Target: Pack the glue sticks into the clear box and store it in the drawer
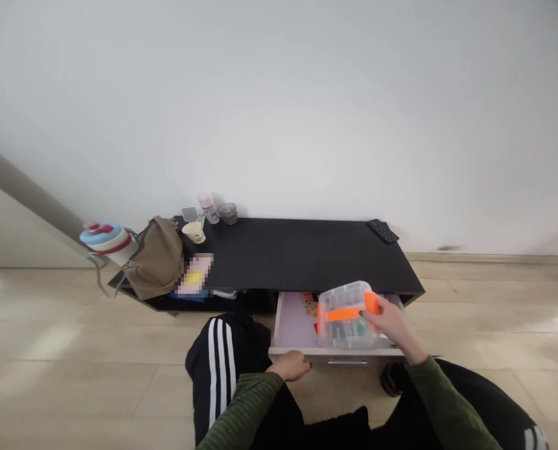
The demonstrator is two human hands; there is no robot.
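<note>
My right hand [391, 325] grips the orange end of a clear plastic storage box [348, 334], which has an orange handle and orange latches. Greenish contents show faintly through its walls. The box is tilted over a pulled-out drawer [297, 328] with a pale bottom. My left hand [292, 366] is closed against the left part of the drawer front, left of its metal handle [347, 362]. Whatever its fingers may hold is hidden. Small red and brown items [309, 303] lie in the drawer, partly covered by the box.
On the black cabinet [279, 253] stand a brown bag [159, 259], a paper cup [194, 233], a spray can [209, 209] and a glass bowl [228, 213]. A bottle [110, 242] leans left of the bag. Dark remotes [382, 230] lie at the back right. A wall rises behind.
</note>
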